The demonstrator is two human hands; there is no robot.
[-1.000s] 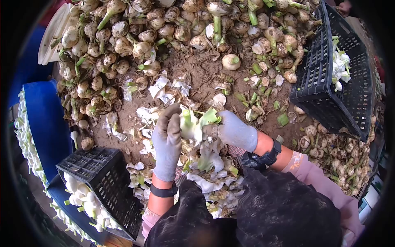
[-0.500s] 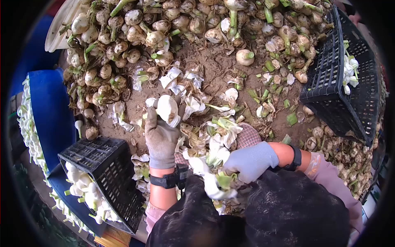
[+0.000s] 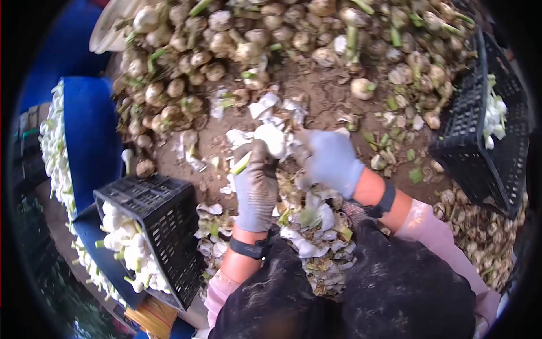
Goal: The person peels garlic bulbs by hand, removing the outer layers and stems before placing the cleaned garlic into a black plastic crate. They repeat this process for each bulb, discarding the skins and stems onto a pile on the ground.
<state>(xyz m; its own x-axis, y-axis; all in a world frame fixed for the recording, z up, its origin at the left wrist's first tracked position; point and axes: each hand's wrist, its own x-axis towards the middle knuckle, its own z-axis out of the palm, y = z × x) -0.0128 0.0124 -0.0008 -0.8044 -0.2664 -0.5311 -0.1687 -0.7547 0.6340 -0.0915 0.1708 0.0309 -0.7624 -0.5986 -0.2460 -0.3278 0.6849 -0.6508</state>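
My left hand (image 3: 257, 189), in a soiled grey glove, is closed around a white garlic bulb (image 3: 271, 140). A cut green stem (image 3: 241, 164) pokes out at the left side of its fingers. My right hand (image 3: 333, 163), also gloved, is just right of the bulb; its fingers are smeared by motion, so their grip cannot be made out. Loose white garlic skins (image 3: 324, 217) lie below the hands, between my knees. More papery skins (image 3: 262, 107) are scattered on the soil just beyond the bulb.
Unpeeled, muddy garlic (image 3: 248, 51) is heaped across the far side. A black crate (image 3: 169, 226) with white bulbs stands at left, beside a blue sheet-like surface (image 3: 84, 141). Another black crate (image 3: 460, 135) stands at right, with more garlic (image 3: 485, 243) below it.
My right hand has moved up and away from the skins at my lap to beside the bulb. The left hand still holds the bulb, now turned with its stem toward the lower left.
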